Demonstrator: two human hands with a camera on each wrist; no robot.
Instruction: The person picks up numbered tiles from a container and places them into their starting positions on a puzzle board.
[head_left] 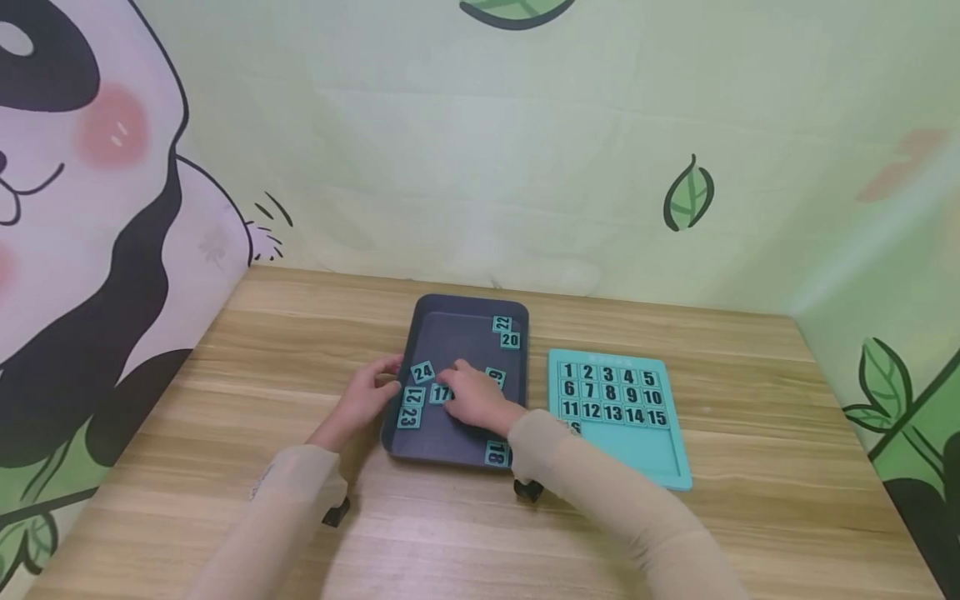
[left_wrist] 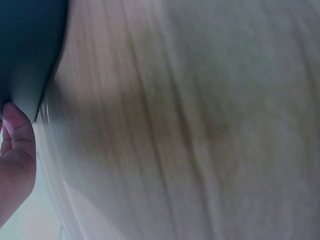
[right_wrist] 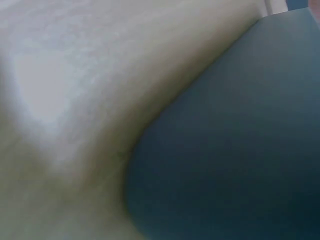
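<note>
Teal tile 17 (head_left: 440, 394) lies at my right hand (head_left: 477, 398); whether either hand pinches, I can't tell. Leftward, my left hand (head_left: 365, 395) should steady the tray (head_left: 453, 337).

Light-brown wood-grain tabletop (head_left: 750, 400) carries rectangular dark-grey tray (head_left: 453, 446) beneath right hand (head_left: 478, 398); rectangular turquoise numbered board (head_left: 637, 450) rightward.

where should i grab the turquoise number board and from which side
Pinch the right rim of the turquoise board, probably coming from the right: that edge is uncovered, while the right sleeve hides its near left corner and the dark tray lies off its left edge. The board lies flat, so keep it level; its number tiles might slide.
</note>
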